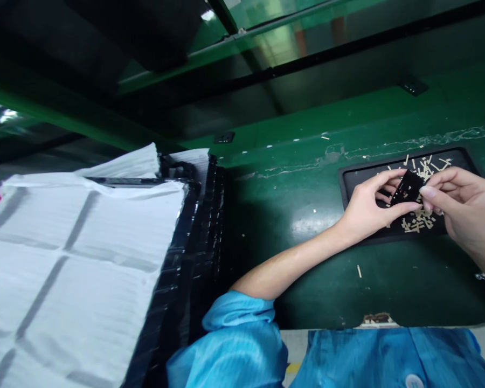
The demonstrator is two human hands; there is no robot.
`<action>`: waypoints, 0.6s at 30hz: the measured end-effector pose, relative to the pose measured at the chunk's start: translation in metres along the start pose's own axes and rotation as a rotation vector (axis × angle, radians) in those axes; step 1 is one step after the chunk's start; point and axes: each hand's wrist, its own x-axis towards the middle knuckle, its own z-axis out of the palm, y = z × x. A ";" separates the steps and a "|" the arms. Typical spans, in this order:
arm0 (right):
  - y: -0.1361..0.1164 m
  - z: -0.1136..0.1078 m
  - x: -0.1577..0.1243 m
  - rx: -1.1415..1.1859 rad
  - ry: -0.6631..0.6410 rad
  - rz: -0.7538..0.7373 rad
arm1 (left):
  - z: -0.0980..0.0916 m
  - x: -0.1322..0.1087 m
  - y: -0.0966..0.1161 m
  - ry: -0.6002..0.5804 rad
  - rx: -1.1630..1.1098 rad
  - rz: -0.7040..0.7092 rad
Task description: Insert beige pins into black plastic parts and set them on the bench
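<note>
In the head view, at the right, my left hand (374,203) grips a small flat black part (407,188) by its edges, between thumb and fingers. The part is tilted and has small holes or light spots on its face. My right hand (461,199) is closed in a pinch at the part's right edge; whatever lies between its fingertips is hidden. Both hands are above a shallow black tray (350,186). Many small cream strips (418,223) lie loose in the tray, below and behind the part.
To the left stands a tall stack of black trays (186,242) covered with white ribbed sheets (92,280). The green tabletop (291,215) is scuffed, with a few stray strips (359,271) on it. Black sockets (224,138) sit along the back, under a green frame.
</note>
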 end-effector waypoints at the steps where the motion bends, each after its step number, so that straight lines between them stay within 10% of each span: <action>1: 0.000 0.000 0.000 0.001 0.000 -0.005 | 0.000 0.000 0.000 0.004 0.016 0.020; 18: -0.003 0.004 -0.002 0.093 -0.023 0.044 | 0.000 -0.002 -0.002 0.103 0.298 0.368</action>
